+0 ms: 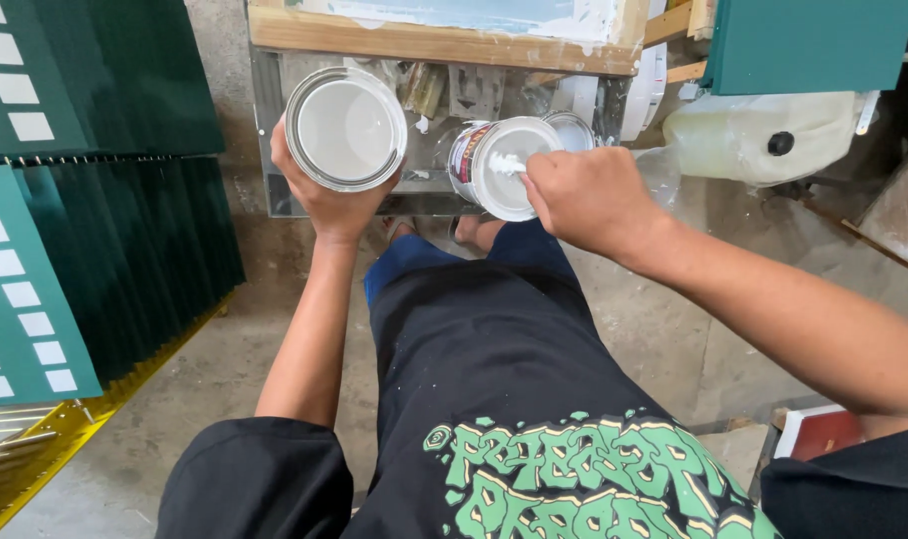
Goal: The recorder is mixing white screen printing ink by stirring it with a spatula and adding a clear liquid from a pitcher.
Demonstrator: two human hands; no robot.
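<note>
Left hand (326,195) grip wraps a round tin lid (346,128) from below, while right hand (586,195) grip pinches a white-smeared tool (510,165) inside the open paint can (496,167) just beside it.

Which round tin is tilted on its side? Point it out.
The labelled tin at the right hand, mouth facing the camera; the tin in the left hand is upright.

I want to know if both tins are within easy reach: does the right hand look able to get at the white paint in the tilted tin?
Probably yes. The right hand is already at the open mouth of the tilted tin, with nothing between them.
</note>
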